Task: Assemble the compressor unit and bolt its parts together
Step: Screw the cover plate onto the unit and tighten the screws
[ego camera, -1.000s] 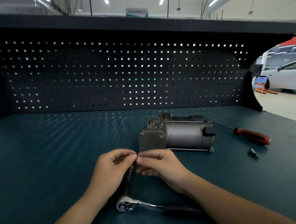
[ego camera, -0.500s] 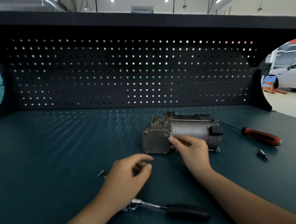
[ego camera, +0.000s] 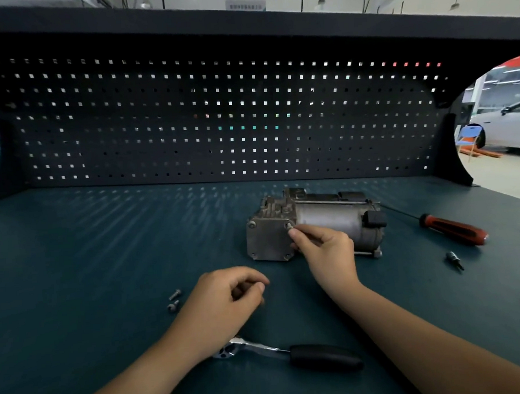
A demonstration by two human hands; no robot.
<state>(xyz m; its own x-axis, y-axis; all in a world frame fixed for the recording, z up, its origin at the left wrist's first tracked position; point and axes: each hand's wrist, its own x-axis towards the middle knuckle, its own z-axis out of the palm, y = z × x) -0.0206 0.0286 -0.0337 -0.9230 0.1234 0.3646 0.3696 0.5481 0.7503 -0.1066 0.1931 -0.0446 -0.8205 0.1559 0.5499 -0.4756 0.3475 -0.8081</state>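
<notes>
I'm pinching a bolt (ego camera: 290, 227) with my right hand (ego camera: 325, 253) at the upper-right end-face corner of the compressor (ego camera: 329, 220) | bolt axis seemingly running along the compressor's length | left hand (ego camera: 225, 307) hovering loosely curled before the compressor, hold unclear

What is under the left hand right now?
The ratchet wrench lies partly under the left hand; its head and black handle stick out. Whatever the curled fingers cover cannot be seen.
</notes>
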